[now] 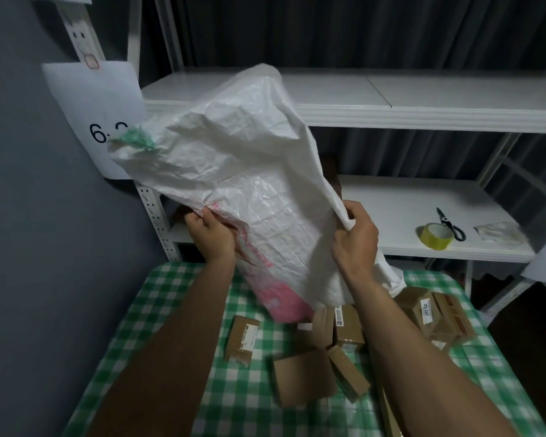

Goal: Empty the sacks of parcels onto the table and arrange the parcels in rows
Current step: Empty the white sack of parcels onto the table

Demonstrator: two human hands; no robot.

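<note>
A white woven sack with pink print hangs upside down over the table, its mouth low and its tied green-taped corner up at the left. My left hand grips the sack's left edge. My right hand grips its right edge. Under the mouth, several brown cardboard parcels lie in a loose heap on the green-and-white checked tablecloth. One small parcel lies apart at the left. More parcels with white labels lie at the right.
A white metal shelf unit stands right behind the table. Its lower shelf carries a roll of yellow tape, black scissors and a crumpled plastic bag. A paper sign hangs at the left by the grey wall.
</note>
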